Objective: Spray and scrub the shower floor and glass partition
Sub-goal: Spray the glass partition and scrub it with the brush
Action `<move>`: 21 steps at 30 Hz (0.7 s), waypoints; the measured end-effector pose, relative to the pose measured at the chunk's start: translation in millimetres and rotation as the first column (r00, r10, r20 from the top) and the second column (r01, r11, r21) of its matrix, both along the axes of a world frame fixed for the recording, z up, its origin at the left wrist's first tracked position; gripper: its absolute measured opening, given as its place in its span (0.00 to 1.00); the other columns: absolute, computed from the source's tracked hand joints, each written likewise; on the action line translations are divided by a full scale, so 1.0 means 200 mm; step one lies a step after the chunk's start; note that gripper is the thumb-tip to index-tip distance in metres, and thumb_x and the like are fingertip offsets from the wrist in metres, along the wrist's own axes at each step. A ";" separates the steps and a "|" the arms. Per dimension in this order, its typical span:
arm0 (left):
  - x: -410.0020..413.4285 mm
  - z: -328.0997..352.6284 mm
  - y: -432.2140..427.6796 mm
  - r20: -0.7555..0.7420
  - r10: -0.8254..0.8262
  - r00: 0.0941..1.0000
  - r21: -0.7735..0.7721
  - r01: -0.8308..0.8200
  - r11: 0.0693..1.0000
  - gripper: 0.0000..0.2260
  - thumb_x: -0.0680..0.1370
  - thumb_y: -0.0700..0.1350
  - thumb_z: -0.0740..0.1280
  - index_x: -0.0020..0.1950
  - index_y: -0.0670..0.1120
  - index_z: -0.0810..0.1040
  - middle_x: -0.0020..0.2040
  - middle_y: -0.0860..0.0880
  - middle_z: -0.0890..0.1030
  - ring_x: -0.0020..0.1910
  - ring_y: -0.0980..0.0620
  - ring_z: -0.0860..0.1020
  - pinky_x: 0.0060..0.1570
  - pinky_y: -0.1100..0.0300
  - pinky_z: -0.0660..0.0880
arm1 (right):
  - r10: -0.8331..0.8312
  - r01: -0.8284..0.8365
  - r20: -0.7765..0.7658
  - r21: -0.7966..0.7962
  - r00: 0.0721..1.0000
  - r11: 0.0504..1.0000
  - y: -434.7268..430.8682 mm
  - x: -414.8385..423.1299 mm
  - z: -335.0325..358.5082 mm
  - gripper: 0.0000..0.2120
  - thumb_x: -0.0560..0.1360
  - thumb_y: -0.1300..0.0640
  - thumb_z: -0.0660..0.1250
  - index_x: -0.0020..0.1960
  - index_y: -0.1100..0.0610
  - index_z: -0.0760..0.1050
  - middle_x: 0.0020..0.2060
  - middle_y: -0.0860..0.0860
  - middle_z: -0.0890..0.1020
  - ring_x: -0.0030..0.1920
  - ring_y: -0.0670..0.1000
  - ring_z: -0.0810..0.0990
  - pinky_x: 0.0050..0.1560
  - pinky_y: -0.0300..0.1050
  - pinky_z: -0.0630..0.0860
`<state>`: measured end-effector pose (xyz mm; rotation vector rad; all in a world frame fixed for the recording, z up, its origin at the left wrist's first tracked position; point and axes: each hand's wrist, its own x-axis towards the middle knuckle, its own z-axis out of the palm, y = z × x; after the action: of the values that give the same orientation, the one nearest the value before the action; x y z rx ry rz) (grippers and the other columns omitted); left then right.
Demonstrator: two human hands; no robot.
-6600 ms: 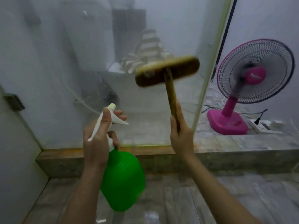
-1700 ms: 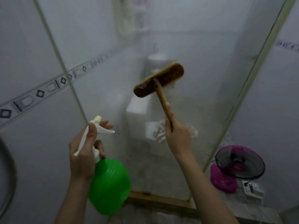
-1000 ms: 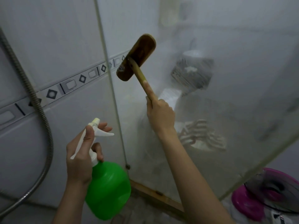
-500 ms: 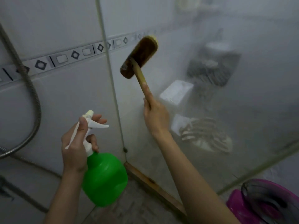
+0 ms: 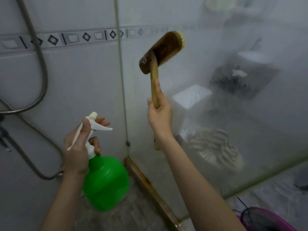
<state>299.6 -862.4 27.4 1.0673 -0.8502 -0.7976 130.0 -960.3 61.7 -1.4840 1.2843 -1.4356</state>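
Head view: left hand (image 5: 78, 147) grips neck of green spray bottle (image 5: 105, 182), thumb on the white trigger head, held low near the tiled wall (image 5: 80, 84). Right hand (image 5: 160, 114) holds scrub brush (image 5: 162, 51) by its wooden handle, raised up, bristles seemingly against the foggy glass partition (image 5: 216, 114). Shower floor (image 5: 123, 217) below.

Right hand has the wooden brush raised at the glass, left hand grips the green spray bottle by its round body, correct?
No: the head view shows the left hand gripping the green spray bottle at its white trigger neck, not its round body. The right hand does have the wooden brush raised at the glass.
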 end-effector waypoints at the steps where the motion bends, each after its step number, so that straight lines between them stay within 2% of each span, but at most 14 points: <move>1: -0.02 0.00 0.01 0.001 0.003 1.000 -0.003 -0.003 1.000 0.42 0.68 0.74 0.66 0.66 0.39 0.78 0.55 0.41 0.84 0.21 0.54 0.67 0.23 0.64 0.67 | 0.006 -0.006 -0.011 -0.018 1.000 1.000 -0.03 0.00 0.00 0.26 0.80 0.65 0.60 0.74 0.46 0.64 0.56 0.32 0.71 0.50 0.24 0.72 0.45 0.19 0.70; 2: -0.03 -0.01 0.03 -0.004 0.003 1.000 -0.007 -0.003 1.000 0.42 0.69 0.74 0.66 0.66 0.39 0.77 0.56 0.40 0.84 0.21 0.53 0.66 0.23 0.64 0.67 | 0.014 -0.014 -0.019 -0.031 1.000 0.999 -0.02 -0.03 -0.01 0.26 0.80 0.64 0.60 0.74 0.45 0.64 0.59 0.34 0.71 0.49 0.23 0.73 0.45 0.16 0.62; 4: -0.05 -0.01 0.05 -0.005 -0.004 1.000 -0.009 0.004 1.000 0.41 0.69 0.74 0.66 0.65 0.41 0.78 0.56 0.41 0.84 0.21 0.53 0.66 0.23 0.63 0.67 | 0.018 -0.019 -0.010 -0.009 1.000 1.000 0.10 -0.14 -0.12 0.26 0.80 0.64 0.61 0.73 0.43 0.64 0.65 0.37 0.71 0.50 0.28 0.74 0.54 0.24 0.69; 7: -0.07 -0.01 0.11 0.008 -0.017 1.000 -0.016 0.018 1.000 0.36 0.69 0.74 0.66 0.62 0.46 0.80 0.54 0.43 0.85 0.22 0.52 0.66 0.23 0.63 0.67 | -0.066 0.064 0.052 0.041 0.996 0.997 0.41 -0.32 -0.34 0.25 0.79 0.63 0.63 0.69 0.40 0.65 0.64 0.32 0.71 0.61 0.34 0.73 0.66 0.36 0.70; 9: -0.08 0.00 0.16 0.022 -0.027 0.999 -0.019 0.027 0.999 0.32 0.69 0.74 0.66 0.60 0.50 0.81 0.54 0.44 0.85 0.21 0.52 0.66 0.23 0.63 0.67 | -0.090 0.087 0.054 0.042 0.994 0.995 0.49 -0.35 -0.38 0.25 0.79 0.63 0.63 0.69 0.40 0.66 0.65 0.33 0.71 0.61 0.36 0.73 0.63 0.31 0.68; 11: -0.09 0.01 0.22 0.035 -0.034 0.999 -0.008 0.035 0.999 0.28 0.69 0.74 0.66 0.56 0.54 0.84 0.53 0.45 0.85 0.21 0.52 0.67 0.23 0.63 0.68 | -0.071 0.070 0.012 0.051 0.997 0.996 0.40 -0.29 -0.30 0.24 0.79 0.63 0.62 0.72 0.46 0.65 0.62 0.35 0.74 0.52 0.28 0.75 0.51 0.21 0.68; 13: -0.10 0.02 0.29 0.034 -0.033 0.999 -0.002 0.033 0.999 0.26 0.69 0.74 0.66 0.54 0.56 0.85 0.53 0.46 0.86 0.21 0.52 0.66 0.23 0.63 0.67 | -0.046 0.049 -0.063 0.056 0.997 0.997 0.26 -0.20 -0.18 0.25 0.80 0.62 0.61 0.74 0.47 0.64 0.56 0.35 0.75 0.41 0.30 0.76 0.40 0.20 0.69; 14: -0.11 0.02 0.33 0.032 -0.024 0.999 0.006 0.024 1.000 0.27 0.69 0.74 0.66 0.55 0.55 0.84 0.53 0.45 0.86 0.21 0.53 0.66 0.23 0.63 0.67 | -0.027 0.030 -0.061 0.041 0.998 0.999 0.21 -0.17 -0.12 0.25 0.80 0.62 0.61 0.74 0.48 0.63 0.56 0.35 0.73 0.43 0.32 0.77 0.40 0.19 0.69; 16: -0.13 0.02 0.44 0.026 0.006 1.000 0.019 -0.007 1.000 0.31 0.68 0.74 0.65 0.58 0.53 0.82 0.54 0.46 0.85 0.22 0.54 0.66 0.23 0.64 0.67 | -0.009 0.009 -0.030 0.011 1.000 1.000 0.23 -0.19 -0.08 0.25 0.80 0.64 0.61 0.74 0.50 0.64 0.58 0.36 0.70 0.51 0.33 0.77 0.46 0.18 0.69; 19: -0.15 0.00 0.62 -0.005 0.040 0.999 0.026 -0.039 0.999 0.31 0.68 0.74 0.66 0.60 0.54 0.81 0.54 0.49 0.85 0.22 0.55 0.66 0.23 0.65 0.68 | -0.047 0.049 -0.038 0.033 0.998 0.998 0.45 -0.42 -0.29 0.24 0.80 0.62 0.61 0.73 0.46 0.64 0.63 0.34 0.71 0.53 0.36 0.76 0.54 0.27 0.70; 21: -0.15 -0.01 0.75 -0.001 0.055 0.998 0.043 -0.055 0.998 0.28 0.68 0.75 0.66 0.56 0.58 0.84 0.55 0.49 0.85 0.23 0.55 0.67 0.23 0.64 0.68 | -0.028 0.030 -0.050 0.045 0.998 0.999 0.59 -0.59 -0.45 0.25 0.79 0.62 0.62 0.70 0.40 0.64 0.66 0.38 0.72 0.55 0.45 0.73 0.57 0.38 0.69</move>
<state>268.6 -712.0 26.2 1.1232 -0.8010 -0.7740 12.9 -841.7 -27.3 -1.4848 1.3653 -1.3865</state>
